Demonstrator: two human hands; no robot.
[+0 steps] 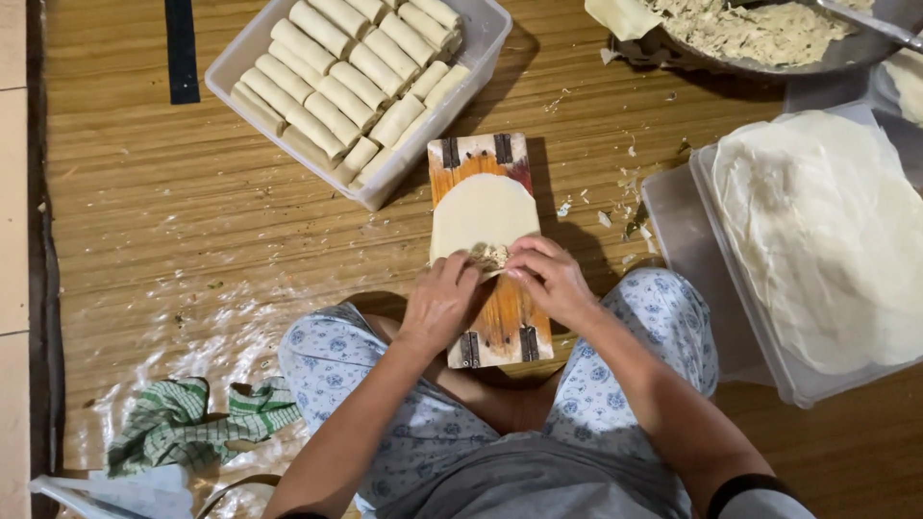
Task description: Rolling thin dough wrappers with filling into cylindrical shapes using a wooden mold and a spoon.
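A pale round wrapper sheet [481, 213] lies on a small wooden board [478, 154] resting on my knees. A bit of shredded filling [491, 256] sits at the wrapper's near edge. My left hand [440, 301] and my right hand [550, 278] both pinch that near edge, folding it over the filling. Their fingertips almost meet above the board.
A clear plastic tub [481, 43] of several finished rolls stands at the back left. A tray [745, 288] holding a stack of round wrappers [827, 231] is at the right. A metal pan [846, 53] of shredded filling sits at the back right. A green checked cloth [183, 423] lies near left on the floor.
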